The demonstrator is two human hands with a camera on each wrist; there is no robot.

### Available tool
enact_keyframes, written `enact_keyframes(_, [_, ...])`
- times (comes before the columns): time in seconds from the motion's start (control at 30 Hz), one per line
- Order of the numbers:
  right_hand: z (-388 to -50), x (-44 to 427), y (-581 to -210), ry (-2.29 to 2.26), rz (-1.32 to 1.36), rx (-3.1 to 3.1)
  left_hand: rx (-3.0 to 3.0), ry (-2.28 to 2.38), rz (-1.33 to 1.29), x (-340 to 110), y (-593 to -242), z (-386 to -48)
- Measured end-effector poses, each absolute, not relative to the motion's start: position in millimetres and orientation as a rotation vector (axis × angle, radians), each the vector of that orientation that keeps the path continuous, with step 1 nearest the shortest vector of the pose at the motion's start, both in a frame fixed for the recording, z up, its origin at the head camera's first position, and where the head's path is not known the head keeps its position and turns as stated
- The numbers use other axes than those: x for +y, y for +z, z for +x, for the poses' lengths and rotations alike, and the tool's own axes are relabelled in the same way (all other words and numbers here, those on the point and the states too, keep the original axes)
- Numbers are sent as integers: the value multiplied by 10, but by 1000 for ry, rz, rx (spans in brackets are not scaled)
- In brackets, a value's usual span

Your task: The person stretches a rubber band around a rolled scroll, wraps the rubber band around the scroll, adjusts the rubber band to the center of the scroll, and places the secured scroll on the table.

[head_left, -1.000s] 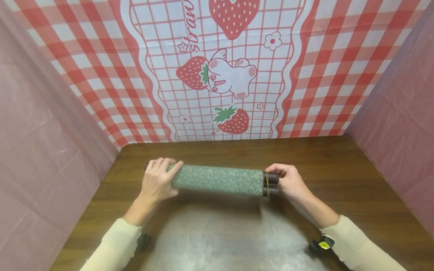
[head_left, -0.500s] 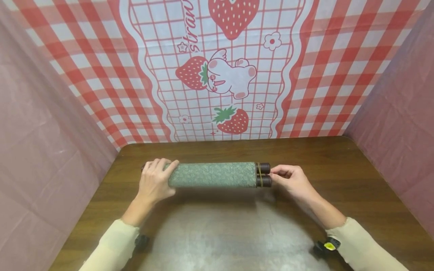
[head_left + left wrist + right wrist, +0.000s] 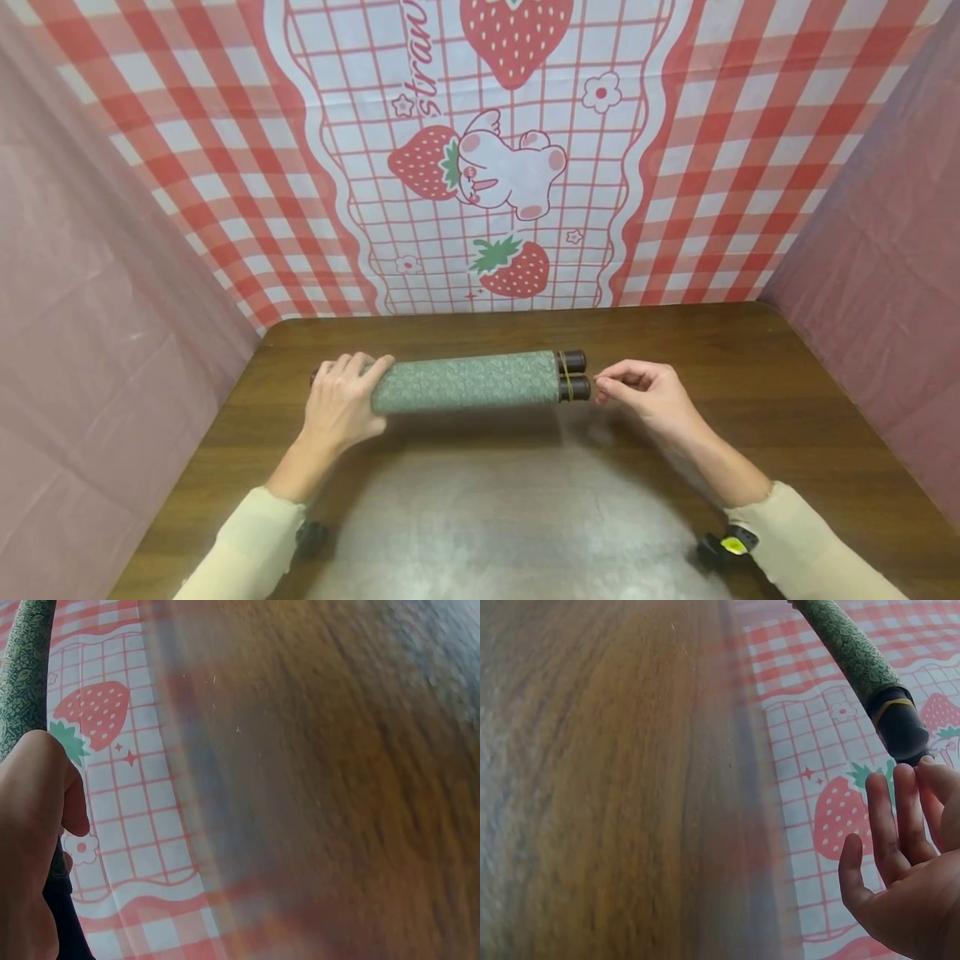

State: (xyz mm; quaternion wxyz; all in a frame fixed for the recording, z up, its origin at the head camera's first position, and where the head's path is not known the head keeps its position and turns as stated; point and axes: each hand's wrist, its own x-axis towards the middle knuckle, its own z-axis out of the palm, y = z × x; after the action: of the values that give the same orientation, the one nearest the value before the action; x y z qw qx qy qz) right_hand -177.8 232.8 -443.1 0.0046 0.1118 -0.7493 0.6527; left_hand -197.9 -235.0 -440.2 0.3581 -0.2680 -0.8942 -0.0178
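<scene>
A rolled scroll point(image 3: 465, 382) in green patterned cloth, with two dark rod ends point(image 3: 574, 388) side by side, is held up roughly level above the table. A thin yellowish rubber band point(image 3: 567, 375) loops round both rods at the right end. My left hand point(image 3: 343, 398) grips the scroll's left end, its thumb on the near side. Just beyond the rod ends is my right hand point(image 3: 647, 390), thumb and forefinger tips close together and the other fingers point(image 3: 883, 825) loosely extended in the right wrist view. Nothing shows between those tips.
A brown wooden table point(image 3: 480, 517) lies below, glossy in its middle. Behind it hangs a red-and-white checked cloth point(image 3: 720, 167) with strawberry prints. Pink curtains point(image 3: 97, 333) close off both sides.
The scroll's right end has swung away from me and shifted left. My right hand has left the rod ends and moved slightly right; my left hand keeps its grip, shifting slightly left.
</scene>
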Motion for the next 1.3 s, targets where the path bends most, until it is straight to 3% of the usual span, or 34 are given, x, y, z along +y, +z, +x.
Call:
enact_keyframes(0.4, [-1768,2340,-4358,1632,573,-2463,-2425,-28,-660,-2301,-4361,-1940])
enact_keyframes(1.3, [-1804,2177,-4289,632,795,-2649,-2470,-17,-714,-1985,-4338,-1842])
